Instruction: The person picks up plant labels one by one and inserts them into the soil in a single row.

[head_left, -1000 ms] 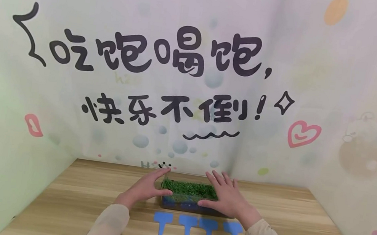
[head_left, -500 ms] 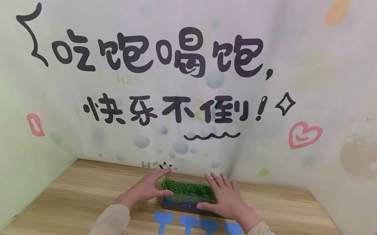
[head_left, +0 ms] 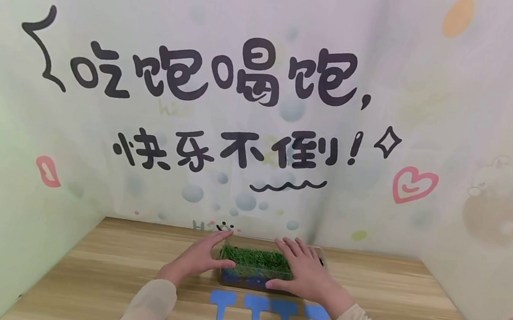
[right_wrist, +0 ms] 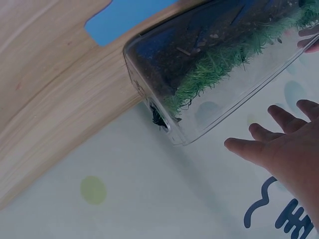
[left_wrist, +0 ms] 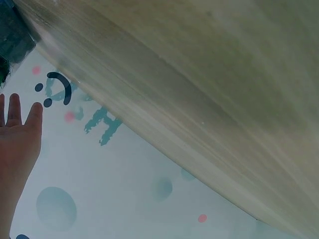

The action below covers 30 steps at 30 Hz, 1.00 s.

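A clear plastic box [head_left: 244, 279] with green grass [head_left: 255, 258] over dark filling stands near the back of the table. My left hand [head_left: 199, 254] is at its left end, fingers extended and thumb towards the front rim. My right hand [head_left: 306, 274] spreads across its right part, hiding some of the grass. Straight, parted fingers of the right hand [right_wrist: 291, 149] show in the right wrist view, beside the clear wall. In the left wrist view, the left hand [left_wrist: 20, 152] is cut off by the edge, below a corner of the box [left_wrist: 17, 37].
Several blue T-shaped plant labels [head_left: 256, 306] lie in a row in front of the box on the wooden table [head_left: 123, 266]. A white printed backdrop [head_left: 214, 202] rises directly behind the table, with side panels at left and right.
My right hand has shifted slightly left over the box, uncovering its right end. The left hand stays almost in place, and the blue plant labels have not moved.
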{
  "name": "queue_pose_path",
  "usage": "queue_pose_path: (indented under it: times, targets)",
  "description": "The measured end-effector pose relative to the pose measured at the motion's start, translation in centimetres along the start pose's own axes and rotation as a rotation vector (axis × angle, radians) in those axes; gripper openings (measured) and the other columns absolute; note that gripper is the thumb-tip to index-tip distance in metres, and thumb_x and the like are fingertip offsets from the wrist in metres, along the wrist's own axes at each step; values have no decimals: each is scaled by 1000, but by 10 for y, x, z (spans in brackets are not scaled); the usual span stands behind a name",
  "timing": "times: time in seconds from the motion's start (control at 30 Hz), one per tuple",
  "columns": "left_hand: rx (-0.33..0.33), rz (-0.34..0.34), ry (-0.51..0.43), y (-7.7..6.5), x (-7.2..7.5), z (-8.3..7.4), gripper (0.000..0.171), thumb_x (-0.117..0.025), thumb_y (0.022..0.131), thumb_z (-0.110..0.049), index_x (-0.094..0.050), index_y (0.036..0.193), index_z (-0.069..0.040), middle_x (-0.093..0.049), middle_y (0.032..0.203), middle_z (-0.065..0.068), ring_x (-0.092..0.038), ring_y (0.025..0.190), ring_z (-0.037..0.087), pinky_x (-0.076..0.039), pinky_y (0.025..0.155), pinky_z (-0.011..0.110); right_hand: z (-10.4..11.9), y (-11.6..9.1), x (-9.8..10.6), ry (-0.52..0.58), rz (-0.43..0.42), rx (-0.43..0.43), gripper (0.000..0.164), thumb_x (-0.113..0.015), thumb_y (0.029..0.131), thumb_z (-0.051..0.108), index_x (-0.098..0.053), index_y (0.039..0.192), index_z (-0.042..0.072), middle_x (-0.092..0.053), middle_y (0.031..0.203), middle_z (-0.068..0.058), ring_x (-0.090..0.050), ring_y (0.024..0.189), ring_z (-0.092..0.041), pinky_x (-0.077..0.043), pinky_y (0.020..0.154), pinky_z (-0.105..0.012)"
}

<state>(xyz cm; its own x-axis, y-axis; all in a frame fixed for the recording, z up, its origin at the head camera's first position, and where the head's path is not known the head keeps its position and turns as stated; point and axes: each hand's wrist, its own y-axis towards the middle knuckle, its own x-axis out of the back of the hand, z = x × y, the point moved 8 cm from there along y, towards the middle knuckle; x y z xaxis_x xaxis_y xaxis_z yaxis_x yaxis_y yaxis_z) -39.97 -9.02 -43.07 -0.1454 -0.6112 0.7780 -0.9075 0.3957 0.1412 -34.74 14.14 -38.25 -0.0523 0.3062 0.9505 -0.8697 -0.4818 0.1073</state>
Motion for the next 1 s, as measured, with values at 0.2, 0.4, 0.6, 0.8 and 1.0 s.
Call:
queue_pose_path:
  times: [0.2, 0.4, 0.6, 0.8, 1.0]
  targets:
    - [7, -15, -5, 0, 0, 0, 85, -74, 84, -55, -38, 155, -26, -36, 161, 10, -35, 147, 40, -33, 113, 65, 5, -1, 1, 9, 5, 16, 100, -64, 82, 71, -27, 159, 19, -29, 163, -16, -18, 152, -45, -19, 115, -72]
    - [11, -15, -20, -1, 0, -1, 84, -75, 85, -50, -38, 155, -24, -34, 162, 12, -34, 147, 41, -32, 113, 66, 11, 0, 0, 8, 16, 28, 98, -65, 83, 68, -28, 159, 18, -29, 163, -15, -19, 152, -45, -20, 116, -71]
    - [15, -13, -24, -1, 0, -1, 85, -75, 85, -52, -38, 155, -23, -34, 162, 12, -34, 147, 41, -33, 113, 65, 15, 0, 1, -9, 8, 52, 100, -63, 82, 72, -29, 159, 17, -32, 162, -14, -23, 151, -45, -24, 116, -69]
    - [19, -17, -23, -1, 0, 0, 84, -75, 85, -51, -39, 155, -24, -35, 161, 11, -35, 146, 41, -34, 112, 65, 20, 0, 1, -21, 0, 88, 100, -61, 82, 74, -30, 158, 17, -35, 160, -12, -30, 148, -42, -28, 116, -65]
    - [19, -20, -23, 0, 0, -1, 84, -75, 84, -51, -39, 155, -24, -35, 161, 11, -36, 146, 41, -34, 112, 65, 25, -1, 3, -12, -2, 104, 99, -60, 82, 75, -31, 158, 18, -38, 158, -10, -36, 145, -41, -33, 114, -63]
